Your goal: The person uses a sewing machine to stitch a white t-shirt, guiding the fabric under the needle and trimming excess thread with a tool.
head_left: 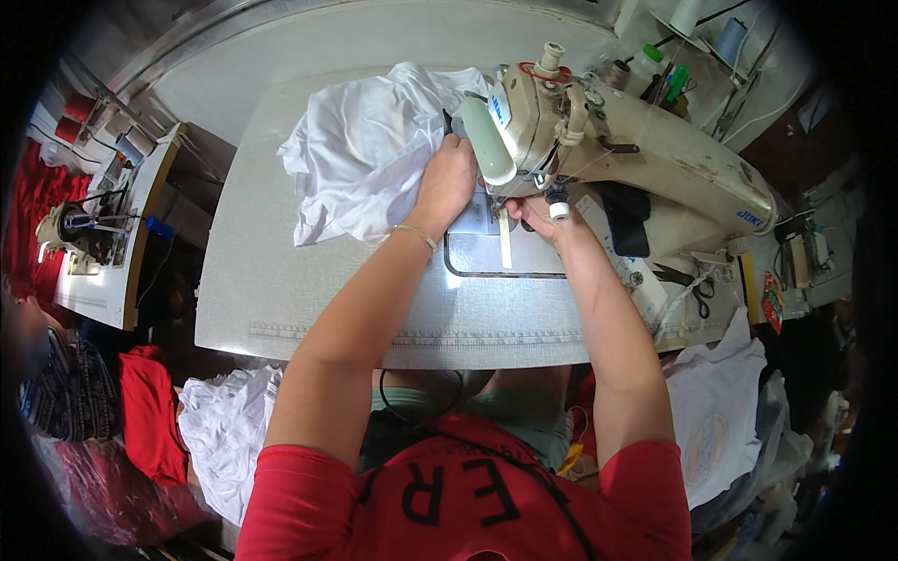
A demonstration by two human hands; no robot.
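Note:
A white sewing machine [561, 122] stands on the table, its needle area low over a metal plate [472, 220]. Rumpled white fabric [351, 150] spreads to the left of the machine head. My left hand [449, 176] is closed at the fabric's right edge, its fingertips partly hidden beside the pale green cover of the machine. Beyond its fingers a small dark piece [447, 122] shows. My right hand [535, 215] reaches under the machine arm, fingers curled together close to the presser foot; what they pinch is hidden. A narrow cream strip [506, 245] hangs down from the foot over the plate.
A dark phone [625, 217] lies under the machine arm, with black scissors [702, 297] farther right. Thread cones [730, 42] stand at the back right. Another machine [79, 224] sits at the far left. White cloth hangs on both sides below the table [374, 323].

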